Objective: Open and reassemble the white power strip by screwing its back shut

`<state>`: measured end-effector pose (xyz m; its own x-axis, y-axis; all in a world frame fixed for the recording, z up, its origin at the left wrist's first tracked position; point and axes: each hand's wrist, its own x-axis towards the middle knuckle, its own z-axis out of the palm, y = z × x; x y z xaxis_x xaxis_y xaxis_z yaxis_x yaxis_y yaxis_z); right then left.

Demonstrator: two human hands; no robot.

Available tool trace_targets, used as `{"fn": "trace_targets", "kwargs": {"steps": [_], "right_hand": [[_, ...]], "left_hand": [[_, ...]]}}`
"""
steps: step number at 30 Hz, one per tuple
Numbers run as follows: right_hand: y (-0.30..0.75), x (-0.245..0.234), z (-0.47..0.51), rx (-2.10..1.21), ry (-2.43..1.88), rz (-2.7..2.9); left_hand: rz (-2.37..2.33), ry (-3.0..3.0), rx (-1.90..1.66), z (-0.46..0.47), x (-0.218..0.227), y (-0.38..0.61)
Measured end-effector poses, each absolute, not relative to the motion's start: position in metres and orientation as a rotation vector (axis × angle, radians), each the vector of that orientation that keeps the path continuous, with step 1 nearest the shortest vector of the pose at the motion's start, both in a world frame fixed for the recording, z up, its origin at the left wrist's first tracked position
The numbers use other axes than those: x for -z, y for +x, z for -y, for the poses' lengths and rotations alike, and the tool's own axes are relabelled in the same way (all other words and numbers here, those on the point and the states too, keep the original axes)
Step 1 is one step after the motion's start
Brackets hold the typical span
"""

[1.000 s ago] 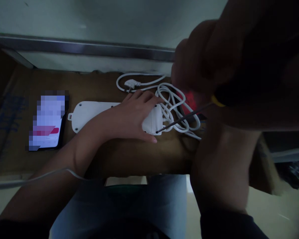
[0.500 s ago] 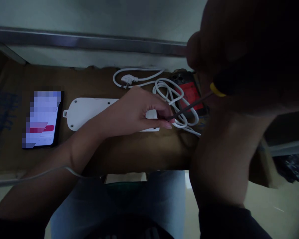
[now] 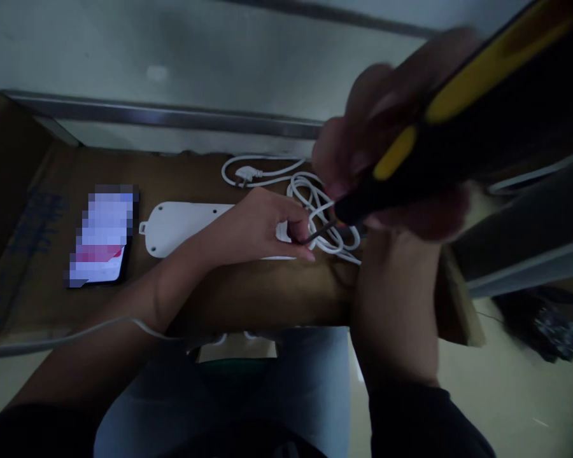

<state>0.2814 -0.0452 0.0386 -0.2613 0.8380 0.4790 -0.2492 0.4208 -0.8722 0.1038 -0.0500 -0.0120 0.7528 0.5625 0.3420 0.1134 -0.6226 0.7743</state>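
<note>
One white power strip [image 3: 186, 222] lies lengthwise across the middle of the cardboard [image 3: 267, 292], roughly in line with its near edge; the side with small dark holes faces up, which presumably leaves those holes open to the screwdriver [image 3: 458, 140]; the phone [image 3: 106, 235] lies towards the left edge, lit screen upward, probably where it can be seen; the white plug [image 3: 248, 173] rests near the far edge, and the looped white cord [image 3: 277, 173] bunches beyond the strip's right end, so it leaves the upturned face uncovered.

The right hand [image 3: 386, 108] is closed around the screwdriver's handle, holding it at a slant so that the thin shaft runs down towards the strip's right end; the left hand [image 3: 262, 222] arches over the strip, partly curled, thumb and forefinger brought close about the shaft's tip, apparently to steady it; whether they pinch the shaft, or something at its tip, I cannot tell; the fingers hide the contact.
</note>
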Motion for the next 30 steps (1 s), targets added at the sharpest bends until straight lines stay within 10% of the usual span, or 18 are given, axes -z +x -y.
{"fn": "trace_targets", "kwargs": {"steps": [4, 30], "right_hand": [[0.283, -0.032, 0.042, -1.086, -0.091, 1.564], [0.303, -0.051, 0.053, -1.337, -0.590, 1.912]], "left_hand": [[-0.497, 2.187, -0.737, 0.045, 0.021, 0.105], [-0.420, 2.087, -0.524, 0.036, 0.014, 0.095]]}}
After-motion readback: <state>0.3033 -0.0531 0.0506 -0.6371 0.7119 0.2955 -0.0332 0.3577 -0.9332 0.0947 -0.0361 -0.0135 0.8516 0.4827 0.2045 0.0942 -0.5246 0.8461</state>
